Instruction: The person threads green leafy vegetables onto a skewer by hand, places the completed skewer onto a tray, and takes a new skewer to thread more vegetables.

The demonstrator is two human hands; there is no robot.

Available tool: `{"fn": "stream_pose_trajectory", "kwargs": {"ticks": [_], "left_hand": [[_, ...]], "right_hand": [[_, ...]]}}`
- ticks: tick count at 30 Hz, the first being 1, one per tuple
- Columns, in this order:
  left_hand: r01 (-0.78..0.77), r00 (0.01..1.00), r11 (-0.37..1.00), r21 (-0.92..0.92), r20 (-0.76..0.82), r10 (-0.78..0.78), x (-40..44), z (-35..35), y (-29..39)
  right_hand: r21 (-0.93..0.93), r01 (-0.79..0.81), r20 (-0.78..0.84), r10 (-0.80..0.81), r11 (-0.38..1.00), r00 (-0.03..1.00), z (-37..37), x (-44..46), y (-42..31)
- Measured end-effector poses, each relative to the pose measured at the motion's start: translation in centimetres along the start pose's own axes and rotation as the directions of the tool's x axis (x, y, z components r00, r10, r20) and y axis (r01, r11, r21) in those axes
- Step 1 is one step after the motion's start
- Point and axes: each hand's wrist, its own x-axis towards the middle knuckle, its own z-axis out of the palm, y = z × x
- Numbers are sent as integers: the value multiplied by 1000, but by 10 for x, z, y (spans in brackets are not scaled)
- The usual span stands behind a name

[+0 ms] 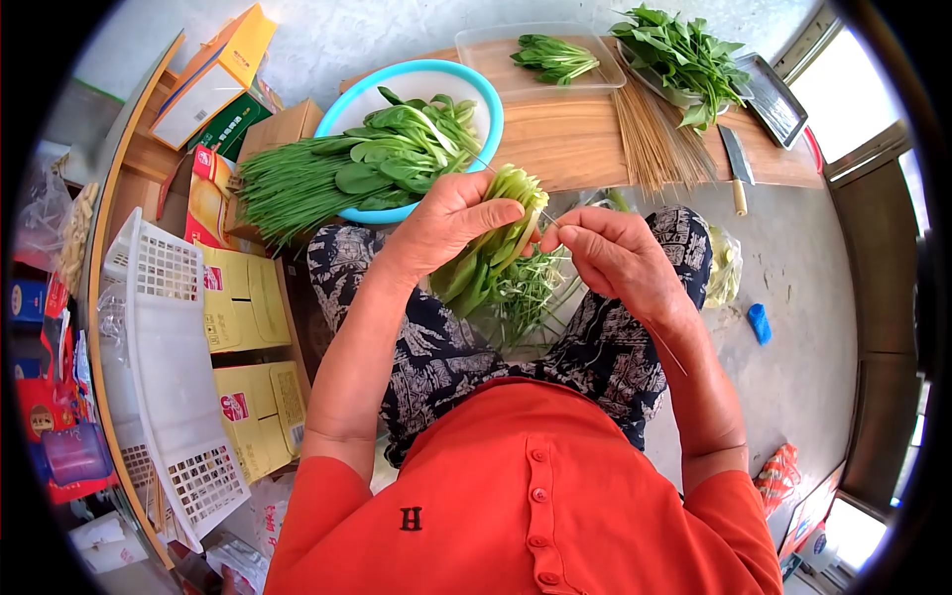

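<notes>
Clearly, the action in the head view sits just above centre, near twelve o'clock, over the person's lap. The left hand (461, 220) grips a bunch of leafy greens (478, 262) at its stalk end, the thumb in front; that hold seems to press the stalks together, their pale ends facing twelve and the leaves hanging toward seven. Between two and three o'clock, the right hand (620, 260) pinches a thin strand (549, 218) between thumb and fingertips beside those stalks, probably because something so fine needs a fingertip grip. Whether the strand passes right around the bunch cannot be told. Loose greens (531, 293) lie below it between the knees.

At eleven o'clock, a blue-rimmed basin (426, 66) holds more leafy plants (397, 149), with long thin greens (307, 183) sticking out toward ten, seemingly too long to fit inside. On the wooden desk (555, 144), between twelve and one, a clear tray (484, 65) carries a small green bundle (555, 59). Heaped greens (679, 55) stand near one o'clock. Dry straws (654, 134) lie side by side toward half past one, presumably for easy picking, and a knife (736, 159) rests at two, its handle jutting past the edge.
</notes>
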Motion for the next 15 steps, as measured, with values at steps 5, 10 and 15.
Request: {"fn": "stream_pose_trajectory", "kwargs": {"ticks": [5, 10, 15], "left_hand": [[7, 1000, 1000, 17, 1, -7, 2, 2, -4], [11, 1000, 999, 50, -4, -11, 5, 2, -10], [-4, 996, 998, 61, 87, -1, 9, 9, -10]], "right_hand": [[16, -2, -3, 2, 1000, 1000, -3, 2, 5], [59, 6, 4, -6, 998, 1000, -3, 4, 6], [47, -6, 3, 6, 999, 1000, -7, 8, 13]]}}
